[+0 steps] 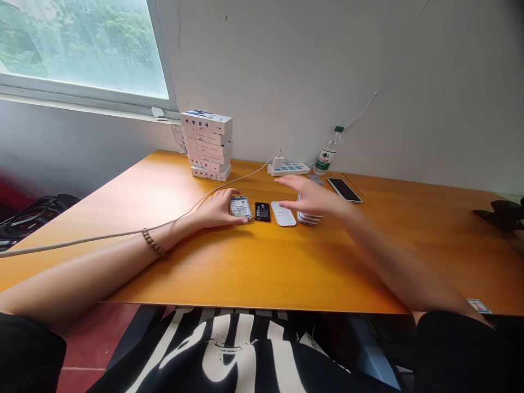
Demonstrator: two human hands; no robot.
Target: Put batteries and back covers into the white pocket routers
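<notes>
My left hand (223, 209) rests on the table, thumb and fingers around the edges of a small electronic device (240, 208) lying with its labelled inside facing up. Just right of it lies a flat black battery (262, 212) printed with white lettering. A white rounded back cover (284, 213) with small print comes after the battery. My right hand (309, 197), slightly blurred, hovers with thumb and fingers apart over a stack of similar thin white devices (310, 219), which it partly hides. Nothing shows between its fingers.
White boxes (209, 146) are piled at the back left. Behind my hands are a power strip (289, 168) with a plugged-in charger, a water bottle (326, 155) and a phone (344, 190). A white cable (123, 233) crosses above my left forearm. A dark object (499, 215) sits far right.
</notes>
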